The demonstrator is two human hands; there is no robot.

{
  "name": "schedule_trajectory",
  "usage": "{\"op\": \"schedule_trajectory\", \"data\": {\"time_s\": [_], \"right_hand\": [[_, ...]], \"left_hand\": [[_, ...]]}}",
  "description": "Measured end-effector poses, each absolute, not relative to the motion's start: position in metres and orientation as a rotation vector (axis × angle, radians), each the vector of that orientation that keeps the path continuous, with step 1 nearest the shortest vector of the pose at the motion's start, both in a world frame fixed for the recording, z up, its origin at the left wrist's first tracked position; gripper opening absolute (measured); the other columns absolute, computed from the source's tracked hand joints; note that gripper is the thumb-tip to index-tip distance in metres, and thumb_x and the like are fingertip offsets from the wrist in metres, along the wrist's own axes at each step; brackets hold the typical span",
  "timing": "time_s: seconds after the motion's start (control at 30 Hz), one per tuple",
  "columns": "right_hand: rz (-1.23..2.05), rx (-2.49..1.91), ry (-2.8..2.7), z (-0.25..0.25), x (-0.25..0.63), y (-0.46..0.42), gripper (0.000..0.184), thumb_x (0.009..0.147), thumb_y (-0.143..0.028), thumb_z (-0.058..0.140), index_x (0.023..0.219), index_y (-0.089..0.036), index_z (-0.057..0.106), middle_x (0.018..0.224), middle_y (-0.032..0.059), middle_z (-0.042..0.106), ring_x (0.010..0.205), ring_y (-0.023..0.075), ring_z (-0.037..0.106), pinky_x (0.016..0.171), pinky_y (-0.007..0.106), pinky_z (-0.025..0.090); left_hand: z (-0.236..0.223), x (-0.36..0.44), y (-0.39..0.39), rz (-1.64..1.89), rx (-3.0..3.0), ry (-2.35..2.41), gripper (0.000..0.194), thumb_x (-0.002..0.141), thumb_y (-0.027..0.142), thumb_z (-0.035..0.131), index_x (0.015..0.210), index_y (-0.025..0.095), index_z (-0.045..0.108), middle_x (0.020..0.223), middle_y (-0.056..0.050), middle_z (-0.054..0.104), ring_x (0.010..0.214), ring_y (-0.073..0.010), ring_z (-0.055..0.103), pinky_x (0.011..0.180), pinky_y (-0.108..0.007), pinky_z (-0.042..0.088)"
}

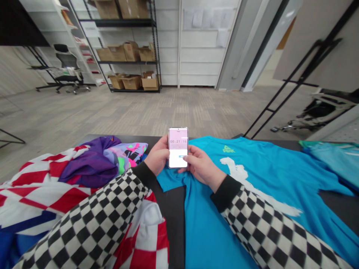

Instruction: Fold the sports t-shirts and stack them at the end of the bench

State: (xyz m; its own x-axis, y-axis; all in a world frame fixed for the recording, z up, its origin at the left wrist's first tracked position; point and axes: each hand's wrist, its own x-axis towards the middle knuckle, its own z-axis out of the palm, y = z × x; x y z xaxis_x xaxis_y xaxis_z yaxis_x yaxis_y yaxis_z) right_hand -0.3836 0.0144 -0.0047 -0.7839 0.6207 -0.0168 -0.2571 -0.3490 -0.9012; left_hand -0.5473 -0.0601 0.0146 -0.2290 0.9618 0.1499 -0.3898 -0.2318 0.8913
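Note:
Both hands hold a smartphone (178, 158) upright above the table; its lit screen shows timer digits reading 00:21:16. My left hand (157, 155) is closed around the phone's left edge. From the other side my right hand (203, 164) grips it, the thumb resting on the lower right of the screen near a blue button. Beneath my right forearm a blue T-shirt (213, 224) lies spread, with a green logo and a white print on its front. Left of the phone is a heap of clothes: a purple garment (89, 168) and a red-and-white checked garment (36, 190).
The dark table (172, 209) shows between the clothes. Folded blue-green garments (336, 160) lie at its right end. Beyond the grey floor (146, 112) stand a black shelf rack (131, 62) with cardboard boxes and an office chair (67, 63). A black metal frame (280, 101) slants at right.

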Motion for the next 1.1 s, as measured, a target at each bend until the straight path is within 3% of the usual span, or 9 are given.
{"op": "schedule_trajectory", "data": {"time_s": [0.5,0.8,0.97,1.1], "right_hand": [[2.141,-0.526,-1.346,-0.0003,-0.3836,0.0116,0.035,0.084,-0.031,0.087,0.113,-0.022,0.07,0.101,0.005,0.082,0.081,0.023,0.079,0.055,0.031,0.065],[2.132,-0.545,-1.346,-0.0006,-0.3844,0.0123,0.034,0.084,-0.03,0.083,0.114,-0.022,0.071,0.098,0.0047,0.082,0.081,0.0239,0.078,0.055,0.032,0.064],[2.122,-0.56,-1.346,-0.0006,-0.3842,0.0118,0.031,0.086,-0.029,0.078,0.115,-0.022,0.072,0.099,0.0044,0.082,0.08,0.0228,0.078,0.055,0.031,0.065],[2.105,-0.568,-1.38,-0.0015,-0.3844,0.0101,0.03,0.088,-0.029,0.077,0.117,-0.023,0.072,0.1,0.0042,0.082,0.081,0.0226,0.078,0.058,0.031,0.066]], "left_hand": [[0.0173,-0.5461,-0.0631,1.684,0.909,0.901,0.086,0.053,0.009,0.063,0.138,0.02,0.068,0.125,-0.009,0.084,0.119,-0.0377,0.079,0.099,-0.052,0.066],[0.0152,-0.548,-0.0624,1.684,0.925,0.93,0.086,0.056,0.009,0.064,0.14,0.019,0.068,0.121,-0.01,0.084,0.115,-0.0368,0.08,0.094,-0.048,0.066],[0.014,-0.5475,-0.061,1.688,0.904,0.939,0.078,0.059,0.011,0.068,0.137,0.019,0.07,0.122,-0.01,0.084,0.116,-0.0363,0.08,0.098,-0.049,0.065],[0.0099,-0.5479,-0.0575,1.78,0.788,1.031,0.053,0.074,0.024,0.076,0.127,0.016,0.072,0.112,-0.01,0.085,0.114,-0.0356,0.08,0.101,-0.051,0.064]]}}
